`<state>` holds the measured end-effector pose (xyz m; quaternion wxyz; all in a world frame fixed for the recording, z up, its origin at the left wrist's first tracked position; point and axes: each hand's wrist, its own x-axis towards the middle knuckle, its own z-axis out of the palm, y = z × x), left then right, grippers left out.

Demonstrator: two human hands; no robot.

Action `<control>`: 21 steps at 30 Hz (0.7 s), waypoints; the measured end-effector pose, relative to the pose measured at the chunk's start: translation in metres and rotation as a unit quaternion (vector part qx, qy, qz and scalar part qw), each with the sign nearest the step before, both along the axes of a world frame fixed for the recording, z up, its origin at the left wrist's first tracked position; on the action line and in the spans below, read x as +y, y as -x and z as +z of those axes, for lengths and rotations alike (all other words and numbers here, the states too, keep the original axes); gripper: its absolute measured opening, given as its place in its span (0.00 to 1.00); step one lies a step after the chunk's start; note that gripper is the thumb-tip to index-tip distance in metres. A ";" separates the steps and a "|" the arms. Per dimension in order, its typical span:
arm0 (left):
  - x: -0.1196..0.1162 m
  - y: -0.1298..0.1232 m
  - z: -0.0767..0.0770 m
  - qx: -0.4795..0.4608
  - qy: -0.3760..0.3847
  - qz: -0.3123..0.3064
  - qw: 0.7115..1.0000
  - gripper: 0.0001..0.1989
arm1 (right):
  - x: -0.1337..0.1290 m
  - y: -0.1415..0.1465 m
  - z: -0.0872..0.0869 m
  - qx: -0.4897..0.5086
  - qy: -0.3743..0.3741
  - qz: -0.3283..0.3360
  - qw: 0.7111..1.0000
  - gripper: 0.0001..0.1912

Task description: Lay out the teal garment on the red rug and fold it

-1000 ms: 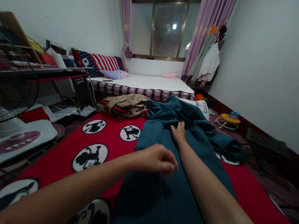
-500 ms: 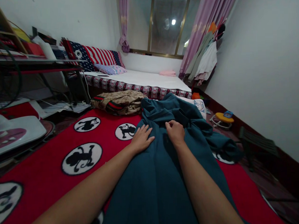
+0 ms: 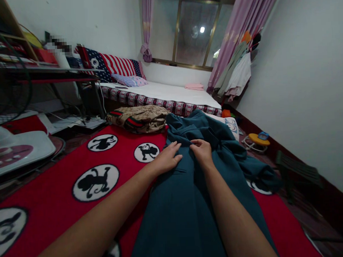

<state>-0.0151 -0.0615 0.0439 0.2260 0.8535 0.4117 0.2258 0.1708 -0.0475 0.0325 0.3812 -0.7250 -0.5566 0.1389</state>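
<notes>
The left hand (image 3: 167, 159), its grip loosely spread, rests on the long dark-teal fabric garment (image 3: 178, 215); the right hand (image 3: 202, 153) pinches it narrowly beside bunched folds (image 3: 199, 121)

No word, number or brand reads clearly for you anywhere right now, and that goes for the teal garment (image 3: 178, 219) in front of you too! Up ahead, you catch a small repeating motif on the brown bundle (image 3: 148, 118), too fine to make out as letters. Over on your left, the papers (image 3: 93, 123) on the floor are too dim and blurred for you to read a line.
</notes>
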 end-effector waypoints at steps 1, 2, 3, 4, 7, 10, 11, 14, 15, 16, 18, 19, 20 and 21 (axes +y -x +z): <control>-0.006 -0.006 -0.003 0.028 -0.012 0.003 1.000 0.32 | -0.001 -0.005 0.000 -0.019 0.024 -0.005 1.000 0.17; -0.012 -0.011 -0.008 0.056 -0.019 0.006 0.998 0.33 | -0.002 -0.008 -0.001 -0.039 0.051 -0.006 0.998 0.15; -0.018 -0.016 -0.013 0.081 -0.027 0.009 0.996 0.33 | -0.004 -0.011 -0.002 -0.053 0.073 -0.006 0.996 0.12; -0.022 -0.020 -0.019 0.102 -0.036 0.011 0.994 0.33 | -0.006 -0.013 -0.003 -0.061 0.090 -0.007 0.994 0.10; -0.030 -0.027 -0.033 0.132 -0.067 0.019 0.989 0.30 | -0.012 -0.013 -0.001 -0.074 0.039 -0.032 0.996 0.11; -0.030 -0.028 -0.039 0.131 -0.082 0.020 0.988 0.29 | -0.013 -0.010 0.010 -0.095 -0.136 -0.068 0.984 0.16; -0.030 -0.027 -0.040 0.129 -0.084 0.019 0.988 0.29 | -0.012 -0.010 0.015 -0.106 -0.179 -0.077 0.975 0.17; -0.027 -0.027 -0.042 0.123 -0.087 0.019 0.988 0.29 | -0.002 -0.021 0.030 -0.173 -0.213 -0.120 0.954 0.19; -0.027 -0.026 -0.042 0.122 -0.087 0.019 0.989 0.29 | 0.004 -0.029 0.034 -0.199 -0.206 -0.144 0.947 0.21; -0.026 -0.026 -0.043 0.120 -0.087 0.019 0.989 0.29 | 0.010 -0.037 0.037 -0.217 -0.187 -0.165 0.944 0.24; -0.026 -0.026 -0.044 0.117 -0.087 0.016 0.989 0.29 | 0.022 -0.054 0.039 -0.195 -0.111 -0.172 0.959 0.35; -0.026 -0.026 -0.044 0.117 -0.085 0.015 0.989 0.29 | 0.028 -0.062 0.039 -0.155 -0.068 -0.155 0.973 0.38; -0.026 -0.026 -0.044 0.117 -0.084 0.015 0.990 0.29 | 0.033 -0.070 0.038 -0.109 -0.030 -0.131 0.985 0.37; -0.027 -0.026 -0.044 0.116 -0.082 0.014 0.990 0.29 | 0.036 -0.076 0.038 -0.067 -0.004 -0.109 0.992 0.32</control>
